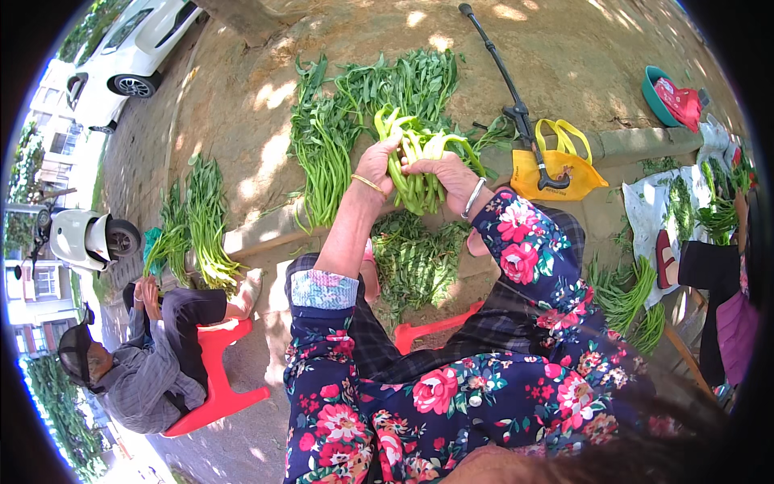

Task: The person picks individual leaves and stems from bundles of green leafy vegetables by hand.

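My left hand [379,164] and my right hand [452,179] grip one bunch of pale green vegetable stems [413,189] between them. A gold bangle circles the left wrist and a silver one the right. Just beyond the hands, a large pile of long-stemmed leafy greens [326,160], apparently water spinach, lies across the kerb and the bare soil. Between my feet, beneath the bunch, is a heap of loose stripped leaves [417,263]. My fingers partly hide the middle of the bunch.
A black walking stick [505,85] leans over a yellow tote bag [553,175] at the kerb. To the left, a person [145,363] on a red plastic stool [221,369] handles greens beside another pile [208,224]. More greens [626,302] and a seated person's leg [701,266] are at right.
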Tool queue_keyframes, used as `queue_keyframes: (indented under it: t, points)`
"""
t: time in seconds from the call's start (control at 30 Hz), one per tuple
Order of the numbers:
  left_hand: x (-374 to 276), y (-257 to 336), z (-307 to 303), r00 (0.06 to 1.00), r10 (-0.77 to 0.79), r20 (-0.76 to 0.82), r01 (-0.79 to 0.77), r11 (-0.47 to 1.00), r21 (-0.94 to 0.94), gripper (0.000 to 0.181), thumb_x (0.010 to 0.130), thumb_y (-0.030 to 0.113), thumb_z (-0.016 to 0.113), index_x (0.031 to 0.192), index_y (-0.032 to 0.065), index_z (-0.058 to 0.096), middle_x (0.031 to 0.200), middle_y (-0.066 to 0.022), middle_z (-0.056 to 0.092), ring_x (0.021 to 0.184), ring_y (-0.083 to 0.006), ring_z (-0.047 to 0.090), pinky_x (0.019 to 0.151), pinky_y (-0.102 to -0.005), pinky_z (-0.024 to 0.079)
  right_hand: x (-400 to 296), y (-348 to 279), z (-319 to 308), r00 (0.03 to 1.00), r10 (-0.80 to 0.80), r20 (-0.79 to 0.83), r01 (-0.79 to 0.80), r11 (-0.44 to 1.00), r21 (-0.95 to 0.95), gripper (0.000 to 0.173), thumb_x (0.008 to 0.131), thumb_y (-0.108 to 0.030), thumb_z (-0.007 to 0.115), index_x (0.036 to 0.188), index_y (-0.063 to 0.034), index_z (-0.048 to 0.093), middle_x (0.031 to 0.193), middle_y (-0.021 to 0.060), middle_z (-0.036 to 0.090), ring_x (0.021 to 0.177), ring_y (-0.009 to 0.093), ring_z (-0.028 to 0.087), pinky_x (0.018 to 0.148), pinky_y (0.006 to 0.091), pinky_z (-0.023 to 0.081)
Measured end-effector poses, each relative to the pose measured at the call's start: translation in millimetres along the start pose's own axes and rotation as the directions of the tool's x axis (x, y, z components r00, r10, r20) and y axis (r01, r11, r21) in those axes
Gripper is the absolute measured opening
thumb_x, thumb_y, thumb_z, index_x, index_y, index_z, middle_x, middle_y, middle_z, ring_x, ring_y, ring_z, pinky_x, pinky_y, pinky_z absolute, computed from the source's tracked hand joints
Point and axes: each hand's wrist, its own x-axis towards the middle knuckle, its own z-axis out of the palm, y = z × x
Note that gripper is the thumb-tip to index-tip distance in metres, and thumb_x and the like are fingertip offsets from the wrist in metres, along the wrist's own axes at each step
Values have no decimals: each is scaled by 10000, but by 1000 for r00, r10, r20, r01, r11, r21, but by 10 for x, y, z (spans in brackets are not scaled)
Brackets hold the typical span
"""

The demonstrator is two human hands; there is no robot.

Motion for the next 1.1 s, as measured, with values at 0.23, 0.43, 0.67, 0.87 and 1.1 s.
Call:
queue_keyframes:
  t: [0.23, 0.43, 0.67, 0.87, 1.1]
  points:
    - [29, 14, -91, 981, -102, 163, 121, 986, -113, 211, 891, 234, 454, 879, 25, 483, 681, -63, 495, 560, -154, 475, 478, -265, 428, 36, -16, -45, 996, -54, -65, 52, 998, -23, 202, 650, 54, 575, 847, 13, 587, 721, 58, 602, 584, 158, 581, 516, 270, 469]
    - [108, -58, -187, 990, -30, 140, 52, 986, -158, 240, 899, 179, 413, 1037, -11, 463, 847, -137, 555, 744, -244, 563, 672, -373, 499, 96, 92, -92, 993, -88, -77, 77, 988, -132, 216, 640, 27, 572, 856, 22, 581, 738, 60, 596, 614, 155, 576, 550, 274, 468]
    - [89, -67, -130, 999, -2, 34, 8, 987, -163, 266, 894, 122, 386, 1115, -17, 436, 929, -167, 565, 829, -282, 575, 780, -408, 491, 136, 185, -139, 990, -142, -7, 132, 936, -325, 220, 638, 7, 567, 858, 6, 567, 760, 44, 580, 629, 138, 557, 540, 265, 461]
    - [188, -38, -375, 997, -40, 59, 49, 987, -153, 282, 900, 172, 410, 1128, 13, 455, 910, -120, 556, 741, -208, 555, 704, -364, 504, -39, 70, 49, 998, -40, 58, 56, 949, -309, 200, 648, 13, 562, 848, 5, 556, 721, 63, 582, 580, 149, 576, 485, 283, 473]
    - [65, -36, -214, 994, -6, 112, -2, 998, 68, 313, 906, 252, 408, 1076, 1, 484, 928, -124, 577, 808, -216, 586, 710, -343, 501, 32, 82, -12, 999, 38, -25, -39, 998, -42, 297, 642, 47, 551, 930, -24, 549, 826, 40, 565, 671, 136, 554, 570, 259, 450]
